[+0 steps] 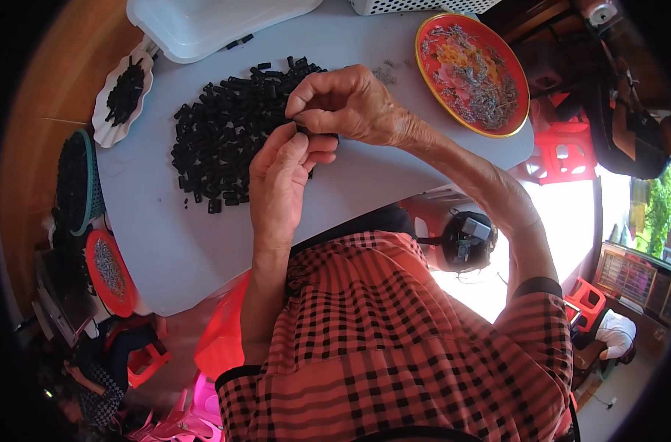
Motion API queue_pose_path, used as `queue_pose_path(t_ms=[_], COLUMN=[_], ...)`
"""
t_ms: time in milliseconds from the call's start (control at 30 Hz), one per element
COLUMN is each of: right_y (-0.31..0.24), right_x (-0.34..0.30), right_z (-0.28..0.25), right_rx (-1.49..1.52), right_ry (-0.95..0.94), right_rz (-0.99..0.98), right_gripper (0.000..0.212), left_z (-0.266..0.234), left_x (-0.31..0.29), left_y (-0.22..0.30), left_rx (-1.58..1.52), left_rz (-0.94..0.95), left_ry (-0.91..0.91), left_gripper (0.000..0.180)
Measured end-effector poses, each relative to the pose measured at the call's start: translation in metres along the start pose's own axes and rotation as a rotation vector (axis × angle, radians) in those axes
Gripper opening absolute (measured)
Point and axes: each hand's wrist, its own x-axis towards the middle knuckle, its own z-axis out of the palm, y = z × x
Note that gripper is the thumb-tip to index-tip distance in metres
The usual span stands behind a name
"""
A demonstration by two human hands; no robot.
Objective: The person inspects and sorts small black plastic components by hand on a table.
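Pinching a black bit [301, 128] near the pile [229, 136] with left hand [279, 168], thumb and fingers bent close. Also pinching with right hand [359, 109] just above; cannot tell on what. Probably light, hard and slick; best held by the sides.

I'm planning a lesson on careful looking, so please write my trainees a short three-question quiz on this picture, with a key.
1. Multiple choice: what lies in the round red plate with a gold rim?
A) wooden spoons
B) small silvery pieces
C) folded cloths

2. True or false: the person's bare left hand is over that plate.

3. Short answer: besides the heap of small black cylindrical pieces on the pale grey table, which white container holds dark pieces?

Key
1. B.
2. False; it is beside the heap, close to the bare right hand.
3. The white scalloped dish at the upper left.
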Motion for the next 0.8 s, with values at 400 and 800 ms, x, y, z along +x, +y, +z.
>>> queue_pose_path(t_ms=[400,800], right_y=[-0.010,0.020], right_x=[0.002,0.082], right_z=[-0.007,-0.064], right_rx=[-0.170,-1.031], right_ry=[-0.040,-0.182], right_rz=[0.000,-0.397], right_gripper=[0.008,0.012], left_z=[0.001,-0.006], left_x=[-0.003,-0.012], left_y=[0.005,0.012], left_rx=[0.007,0.048], left_rz=[0.004,0.053], left_ry=[-0.023,0.021], left_gripper=[0.020,0.022])
